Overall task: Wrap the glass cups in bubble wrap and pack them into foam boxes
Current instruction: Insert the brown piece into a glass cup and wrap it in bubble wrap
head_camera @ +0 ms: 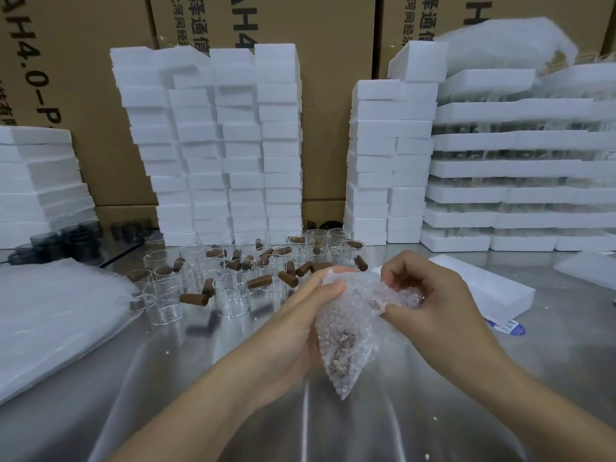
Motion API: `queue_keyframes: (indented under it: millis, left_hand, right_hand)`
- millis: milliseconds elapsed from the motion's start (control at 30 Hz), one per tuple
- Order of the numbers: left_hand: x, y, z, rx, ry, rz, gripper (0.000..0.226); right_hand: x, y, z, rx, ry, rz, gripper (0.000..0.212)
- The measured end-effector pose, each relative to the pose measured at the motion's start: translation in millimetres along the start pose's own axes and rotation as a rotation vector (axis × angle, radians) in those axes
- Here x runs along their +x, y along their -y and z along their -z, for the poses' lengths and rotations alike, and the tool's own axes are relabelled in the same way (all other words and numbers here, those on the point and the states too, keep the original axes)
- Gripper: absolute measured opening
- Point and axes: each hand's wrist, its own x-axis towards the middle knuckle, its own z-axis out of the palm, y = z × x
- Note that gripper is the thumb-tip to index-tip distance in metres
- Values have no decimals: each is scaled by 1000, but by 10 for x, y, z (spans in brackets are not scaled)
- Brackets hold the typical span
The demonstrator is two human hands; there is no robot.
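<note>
My left hand grips a bundle of bubble wrap from the left, above the steel table. My right hand pinches the crumpled top of the same bundle from the right. A cup with a brown handle shows faintly through the wrap. Several bare glass cups with brown wooden handles stand in a cluster behind my hands. A white foam box lies flat on the table just right of my right hand.
Sheets of bubble wrap are piled at the left. Tall stacks of white foam boxes rise behind the cups, more foam stacks stand at the right and far left. Dark lids sit at the back left. Cardboard cartons form the backdrop.
</note>
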Motion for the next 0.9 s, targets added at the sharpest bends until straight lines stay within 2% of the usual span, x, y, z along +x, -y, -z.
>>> queue_keyframes:
  millis: [233, 433, 567, 733, 900]
  left_hand:
    - [17, 9, 23, -62, -74, -29, 39]
    - [20, -32, 40, -94, -86, -39, 44]
    - [7, -15, 9, -69, -34, -27, 42]
    - [-4, 55, -64, 10, -34, -76, 38]
    - [7, 47, -41, 71, -111, -131, 29]
  right_hand:
    - [-26, 17, -55, 137, 78, -80, 19]
    - [-22, 55, -51, 106, 235, -64, 36]
    - [26, 67, -4, 36, 107, -28, 33]
    - [11, 43, -36, 76, -3, -120, 29]
    - [19, 89, -69, 259, 279, -230, 30]
